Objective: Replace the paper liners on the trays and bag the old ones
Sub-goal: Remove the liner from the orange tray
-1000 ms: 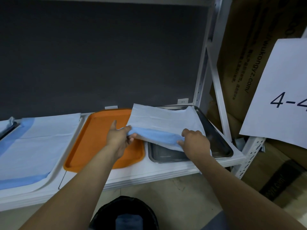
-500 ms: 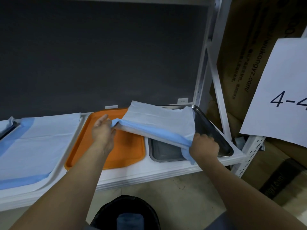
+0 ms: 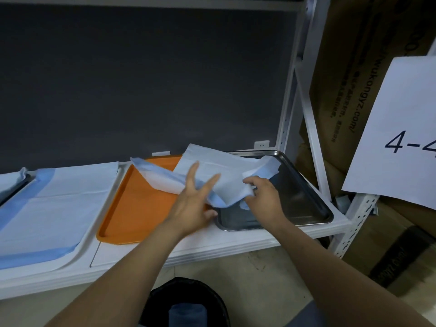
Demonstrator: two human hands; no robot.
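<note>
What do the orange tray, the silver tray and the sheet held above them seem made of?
The silver tray looks stainless steel, shiny, reflective. The orange tray: likely plastic, matte. The liner: probably thin paper, blue-backed, creasing as it folds.

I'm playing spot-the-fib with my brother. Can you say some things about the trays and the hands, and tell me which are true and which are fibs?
1. The orange tray sits between the white tray and the metal tray. True.
2. The right hand grips the paper liner. True.
3. The left hand is a tight fist. False: its fingers are straight and spread against the paper liner.
4. The metal tray lies on the floor. False: it rests on the white shelf, beside the orange tray.
</note>
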